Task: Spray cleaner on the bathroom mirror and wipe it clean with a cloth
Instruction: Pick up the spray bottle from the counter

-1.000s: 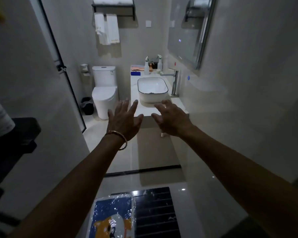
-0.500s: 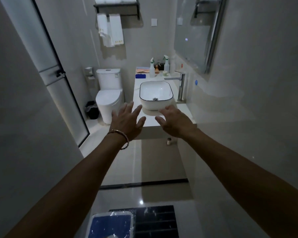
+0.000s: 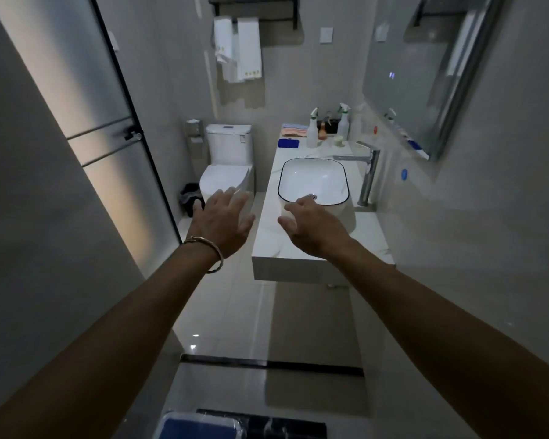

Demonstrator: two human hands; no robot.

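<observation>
Closer to the bench (image 3: 298,248) than a second ago, with sink (image 3: 313,182) and toilet (image 3: 227,166) larger in view and the patterned packet at the bottom edge mostly gone from sight; both arms stretched forward, left hand (image 3: 224,221) spread wide with fingers apart and holding nothing, a bangle (image 3: 211,251) on its wrist; right hand (image 3: 311,228) loosely open, fingers slightly curled, also empty, hovering over the near end of the bench; neither yet touching anything. Task things all at the far end: two spray bottles (image 3: 312,128) standing by the far wall, a folded pink cloth (image 3: 293,130) to their left and a blue cloth (image 3: 288,143) just in front of it; mirror (image 3: 425,68) on the right wall above the tap (image 3: 370,172), seen at a steep slant. Likely trouble: a reach to the far bottles across the sink and past the tall tap, so a sleeve-level knock on the tap or on the small jars crowded between the bottles; two similar bottles, so a wrong pick possible, labels too small to read; dim light, making smears on the glass hard to judge. Bench surface pale, marbled and glossy, probably slippery when wet; floor tiles shiny too, with a dark threshold strip across the doorway; narrow room, glass door (image 3: 86,122) on the left, towels (image 3: 238,52) hung on the far wall.
</observation>
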